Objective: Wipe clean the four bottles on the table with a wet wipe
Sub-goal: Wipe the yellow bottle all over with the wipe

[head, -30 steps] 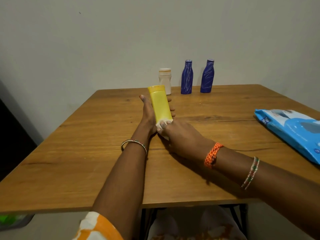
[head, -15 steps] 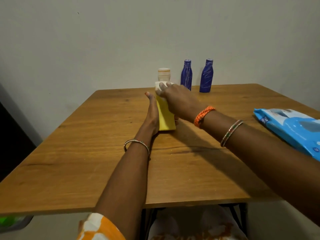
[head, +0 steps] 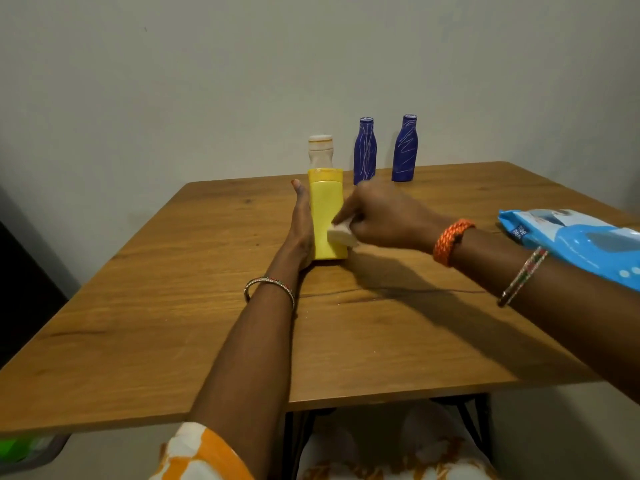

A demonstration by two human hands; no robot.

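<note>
Being gripped by the left hand (head: 302, 230), the yellow bottle (head: 325, 206) is rubbed with a wipe (head: 341, 233) pinched in the right hand (head: 384, 216), and three bottles (head: 364, 150) seem left.

A blue packet (head: 571, 244) is lying at the right edge of the wooden table (head: 138, 323), which is standing before a pale wall (head: 207, 81); something green (head: 14, 445) is showing below.

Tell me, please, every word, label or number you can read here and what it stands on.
On the wipes pack: small white print near its left end, too blurred to read.
On the yellow bottle: none visible.
On the white bottle: none readable.
On the left blue bottle and right blue bottle: pale scribbled lines only, no words.
</note>
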